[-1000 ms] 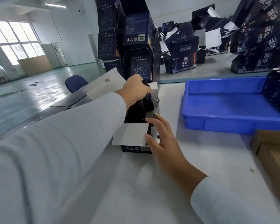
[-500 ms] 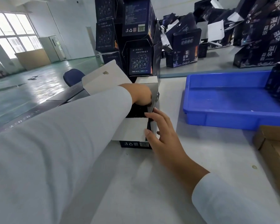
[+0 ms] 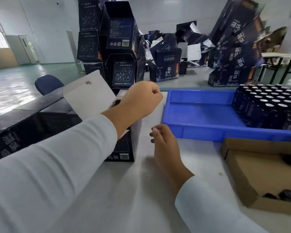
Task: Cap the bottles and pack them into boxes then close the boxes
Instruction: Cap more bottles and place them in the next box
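Note:
A dark printed box [image 3: 123,148] stands upright on the white table, its white lid flap [image 3: 86,94] folded back to the left. Something dark shows in its open top beside my wrist. My left hand [image 3: 139,100] hovers just above the opening, curled into a fist with nothing in it. To the right of the box, my right hand [image 3: 165,143] is apart from it, fingers loosely curled and empty. Several dark bottles [image 3: 272,105] stand packed at the right end of the blue tray [image 3: 200,133].
A brown cardboard tray [image 3: 238,167] with a few dark caps [image 3: 289,194] lies at the right front. Stacks of dark printed boxes [image 3: 121,47] rise behind the open box, with more [image 3: 233,52] at the back right. A flat black carton [image 3: 32,123] lies on the left.
My left hand pushed a bottle down into the box, then came up out of it empty. My right hand let go of the box's front edge and drew back to the right.

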